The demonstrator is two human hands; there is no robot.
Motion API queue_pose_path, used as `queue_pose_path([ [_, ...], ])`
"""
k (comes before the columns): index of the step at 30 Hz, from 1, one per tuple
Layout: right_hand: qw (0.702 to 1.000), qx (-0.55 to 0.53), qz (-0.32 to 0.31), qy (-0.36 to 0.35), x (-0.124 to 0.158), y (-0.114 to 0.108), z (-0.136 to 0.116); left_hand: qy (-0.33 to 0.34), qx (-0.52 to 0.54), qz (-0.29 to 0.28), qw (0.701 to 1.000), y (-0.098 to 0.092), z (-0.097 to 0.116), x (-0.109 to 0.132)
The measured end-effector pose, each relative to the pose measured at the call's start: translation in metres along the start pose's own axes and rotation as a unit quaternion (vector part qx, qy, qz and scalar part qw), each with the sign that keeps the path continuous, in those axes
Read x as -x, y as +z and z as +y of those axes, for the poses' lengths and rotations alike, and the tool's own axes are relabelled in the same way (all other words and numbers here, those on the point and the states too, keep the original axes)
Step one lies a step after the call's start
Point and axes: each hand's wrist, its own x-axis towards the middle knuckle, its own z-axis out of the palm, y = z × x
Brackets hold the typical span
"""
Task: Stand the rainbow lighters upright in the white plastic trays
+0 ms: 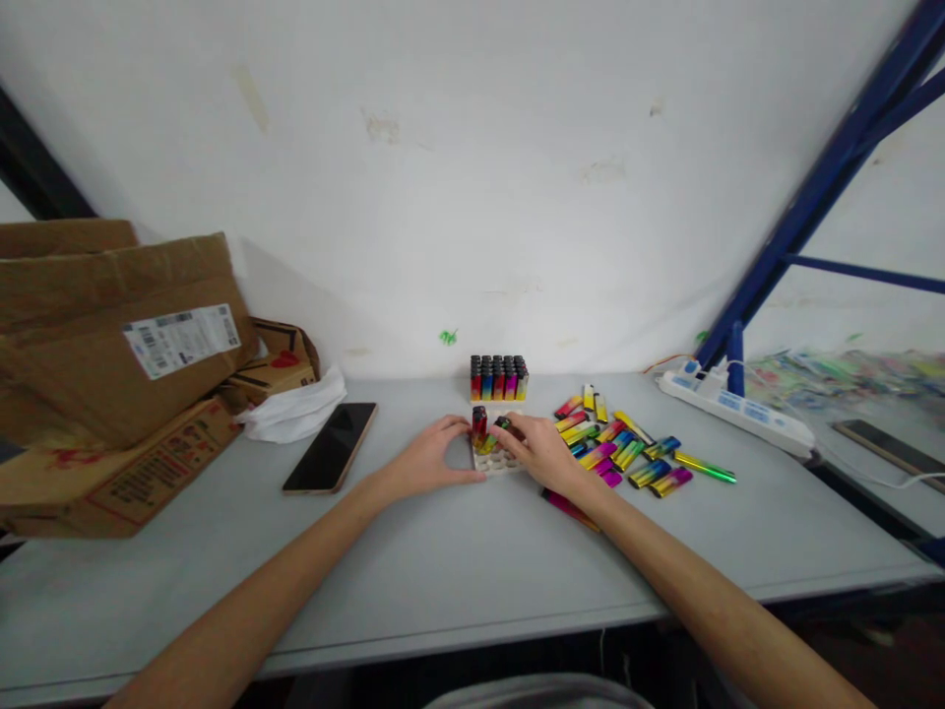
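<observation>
A small white tray (496, 462) with round slots lies on the grey table between my hands. My left hand (432, 455) rests against its left side, fingers curled round it. My right hand (542, 453) is on its right side, fingers pinched on a yellow-green lighter (494, 434) being set into the tray. One red lighter (479, 423) stands upright in the tray. Behind it sits a full tray of upright lighters (499, 379). A pile of loose coloured lighters (620, 448) lies to the right of my right hand.
A dark phone (331, 447) lies face up at the left, beside crumpled white plastic (293, 411) and cardboard boxes (110, 364). A white power strip (738, 409) and blue shelf frame (812, 197) stand at the right. A second phone (890, 448) lies far right.
</observation>
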Motion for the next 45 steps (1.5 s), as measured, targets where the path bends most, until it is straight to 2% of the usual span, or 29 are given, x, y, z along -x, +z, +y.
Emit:
queue_pose_path([
  [3,0.999,0.023,-0.035,-0.025,-0.003,0.001,0.002,-0.004,-0.003,0.001,1.0,0.001,-0.001,0.0],
  [6,0.99,0.1,-0.077,-0.059,-0.008,0.004,0.0,-0.002,0.0,0.007,1.0,0.002,-0.001,0.0],
  [10,0.969,0.227,-0.081,-0.061,-0.012,0.01,-0.012,0.004,-0.007,0.008,1.0,0.001,-0.001,0.0],
  [13,0.967,0.228,-0.092,-0.066,-0.011,0.004,-0.016,0.0,-0.009,0.007,1.0,0.001,0.0,0.0],
  [16,0.982,0.168,-0.06,-0.062,-0.009,-0.018,-0.002,-0.004,-0.011,0.003,1.0,0.0,-0.001,0.0],
  [19,0.984,0.171,-0.031,-0.033,-0.005,-0.055,0.03,-0.003,-0.01,0.004,1.0,0.001,-0.002,0.0],
  [21,0.982,0.178,-0.059,-0.002,0.0,-0.081,0.052,-0.004,-0.007,0.005,1.0,0.001,-0.003,0.0],
  [24,0.983,0.134,-0.115,0.042,0.012,-0.115,0.074,-0.009,-0.005,0.008,1.0,0.002,-0.003,0.0],
  [27,0.981,0.098,-0.149,0.08,0.021,-0.13,0.084,-0.012,-0.003,0.008,1.0,0.001,-0.002,0.0],
  [36,0.973,0.142,-0.166,0.074,0.015,-0.115,0.085,-0.016,-0.014,-0.008,1.0,0.0,-0.001,0.0],
  [40,0.977,0.112,-0.169,0.065,0.015,-0.117,0.079,-0.016,-0.017,-0.006,1.0,-0.001,0.0,0.001],
  [45,0.987,0.059,-0.13,0.075,0.014,-0.121,0.071,-0.014,-0.01,-0.009,1.0,-0.001,0.0,0.001],
])
